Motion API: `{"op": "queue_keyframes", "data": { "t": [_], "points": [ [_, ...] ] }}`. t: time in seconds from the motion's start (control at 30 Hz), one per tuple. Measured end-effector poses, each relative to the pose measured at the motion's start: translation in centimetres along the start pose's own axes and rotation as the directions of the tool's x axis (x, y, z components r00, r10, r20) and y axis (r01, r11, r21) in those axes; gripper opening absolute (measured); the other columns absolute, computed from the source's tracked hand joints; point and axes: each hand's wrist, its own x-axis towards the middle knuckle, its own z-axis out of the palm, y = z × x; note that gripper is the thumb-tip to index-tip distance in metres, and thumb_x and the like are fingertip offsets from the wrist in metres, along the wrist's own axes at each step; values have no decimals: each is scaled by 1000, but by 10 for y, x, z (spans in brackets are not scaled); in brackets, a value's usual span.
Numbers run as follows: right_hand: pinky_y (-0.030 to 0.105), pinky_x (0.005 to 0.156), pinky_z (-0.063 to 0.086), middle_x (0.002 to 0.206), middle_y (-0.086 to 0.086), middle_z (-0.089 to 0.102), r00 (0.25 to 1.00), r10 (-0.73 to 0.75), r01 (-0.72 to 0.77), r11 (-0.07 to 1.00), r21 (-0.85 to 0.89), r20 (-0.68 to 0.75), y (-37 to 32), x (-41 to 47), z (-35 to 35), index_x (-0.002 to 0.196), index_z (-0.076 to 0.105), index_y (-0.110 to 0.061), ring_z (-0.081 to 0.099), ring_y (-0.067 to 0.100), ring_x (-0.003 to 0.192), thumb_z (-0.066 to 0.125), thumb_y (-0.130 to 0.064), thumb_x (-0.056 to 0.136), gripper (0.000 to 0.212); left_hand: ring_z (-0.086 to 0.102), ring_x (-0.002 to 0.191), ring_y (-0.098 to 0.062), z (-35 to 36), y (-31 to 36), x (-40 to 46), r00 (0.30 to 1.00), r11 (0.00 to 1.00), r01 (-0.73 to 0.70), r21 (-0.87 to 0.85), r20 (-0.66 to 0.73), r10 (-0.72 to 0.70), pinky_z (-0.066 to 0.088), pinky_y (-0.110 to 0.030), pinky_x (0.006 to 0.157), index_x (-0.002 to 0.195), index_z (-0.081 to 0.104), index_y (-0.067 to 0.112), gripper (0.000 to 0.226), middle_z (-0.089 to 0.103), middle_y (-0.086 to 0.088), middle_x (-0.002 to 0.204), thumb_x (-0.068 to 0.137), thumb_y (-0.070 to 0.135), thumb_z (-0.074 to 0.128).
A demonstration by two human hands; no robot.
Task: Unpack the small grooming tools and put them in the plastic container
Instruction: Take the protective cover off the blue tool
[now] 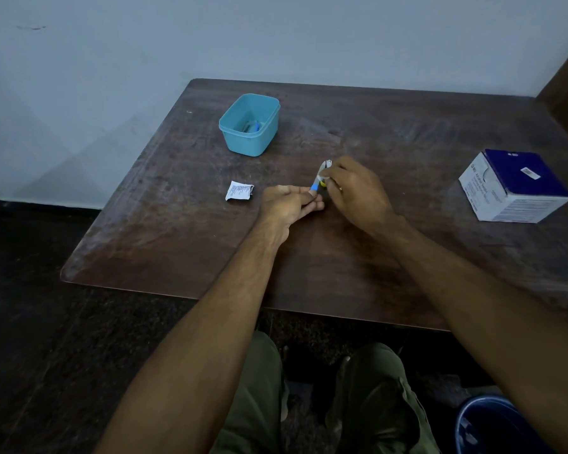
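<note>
**Both hands on a small blue tool above the worktop**

Near the middle of the dark wooden worktop [184, 224] the two hands meet over one small grooming tool [314, 186], a slim piece with a blue body. The left hand [286, 204] lies low, its fingers [313, 204] curled round the tool's lower end. The right hand [351, 188] comes in from about 4 o'clock and pinches the clear wrapper [326, 167] that stands up from the tool's upper end; its fingers are bent tight, and a bit of yellow shows just under them. Whether the wrapper is fully off the tool cannot be told, since the right hand hides part of it.

The plastic container [235, 140], a light blue tub without a lid, stands at about 11 o'clock from the hands, well apart from them. Inside it lie a few small tools [251, 127], blue and grey, too small to tell apart.

A torn white paper wrapper [239, 191] with fine print lies flat on the worktop at 9 o'clock from the left hand, near it but not touching. At 3 o'clock, close to the worktop's right edge, sits a white and dark blue cardboard box [513, 186]. A blue bucket [492, 427] shows at the lower right, on the floor.
</note>
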Motion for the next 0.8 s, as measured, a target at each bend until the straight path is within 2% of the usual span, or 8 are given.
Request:
{"op": "queue_keyframes", "data": {
  "t": [0.13,0.3,0.47,0.57,0.63,0.8],
  "points": [
    [40,58,52,90,17,62,980,-163,164,986,5,111,-8,-4,-3,93,68,0,61,33,76,52,-7,82,21,72,72,-21,1,0,1,1000,1000,-6,-17,4,6,59,-26,74,87,67,-3,3,72,-17,83,86,-3,65],
    [42,62,52,93,18,62,997,-46,47,999,-7,54,-4,0,0,94,68,1,60,34,76,53,-2,83,19,73,75,-22,0,0,1,1000,1000,1,5,2,-1,59,-24,74,97,66,-6,11,72,-17,86,86,-4,64],
    [36,58,50,85,15,62,981,-176,175,984,17,80,-14,-7,-2,89,69,0,61,30,71,43,-20,84,33,71,72,-21,1,1,-1,1000,1000,-14,-12,4,14,58,-20,66,86,66,-2,3,71,-15,82,87,-4,63],
    [37,59,50,89,18,61,995,-73,73,997,1,64,-8,-6,-1,92,69,0,61,35,72,53,-6,82,20,71,72,-22,1,-1,0,1000,1000,-18,-12,14,19,60,-24,72,89,66,-5,4,71,-18,85,86,-6,63],
    [38,61,51,93,17,62,999,-28,28,999,19,33,-5,-6,1,95,70,0,62,35,75,55,-1,82,19,72,73,-22,0,-1,1,1000,1000,-18,-8,13,18,59,-25,74,92,66,-6,7,72,-18,86,86,-6,63],
    [31,68,47,101,10,63,998,58,-59,994,90,6,-8,-8,6,106,69,-5,61,26,86,52,-7,90,23,71,78,-23,-5,0,0,996,998,-27,-50,80,31,59,-23,73,90,66,-4,13,71,-19,90,87,-12,57]
  ]
}}
